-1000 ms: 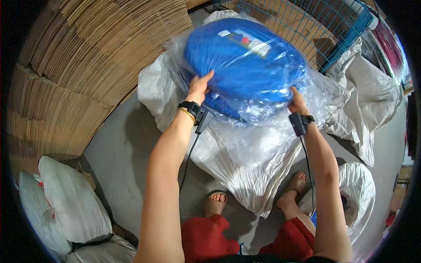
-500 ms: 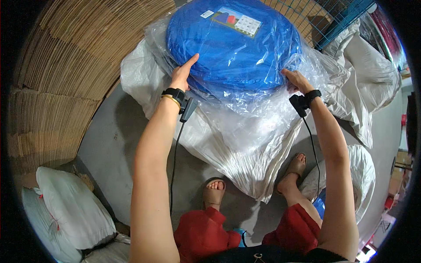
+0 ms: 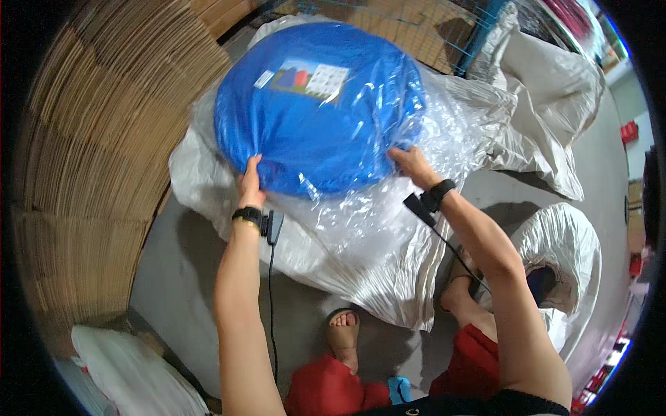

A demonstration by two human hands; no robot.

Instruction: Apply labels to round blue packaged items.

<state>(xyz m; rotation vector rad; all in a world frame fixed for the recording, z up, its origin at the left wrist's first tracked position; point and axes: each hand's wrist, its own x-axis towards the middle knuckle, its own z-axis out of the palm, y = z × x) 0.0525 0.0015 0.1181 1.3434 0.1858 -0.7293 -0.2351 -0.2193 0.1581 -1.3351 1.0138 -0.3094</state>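
A large, flat, round blue bag (image 3: 319,139) lies in front of me, wrapped in see-through plastic film (image 3: 374,222). Its top bears a printed picture label (image 3: 309,78) and a small white sticker. At its near left edge my left hand (image 3: 251,184) is closed, thumb on top and fingers partly hidden under the rim. My right hand (image 3: 414,166) pinches the near right edge through the film. Beneath the bag, a white woven sack (image 3: 409,291) is spread over the floor, with loose film bunched on it. Each wrist wears a black strap with a small device and cable.
Tall stacks of flat cardboard (image 3: 83,173) rise on the left. A blue wire cage (image 3: 479,35) stands behind. Other white sacks lie at the right (image 3: 534,104), beside my right leg (image 3: 569,243) and at the lower left (image 3: 132,374). My feet are on the grey floor (image 3: 173,270).
The round blue bag now appears lower and further left in view, both hands still on its edge. The surroundings have shifted too, as the head view turned.
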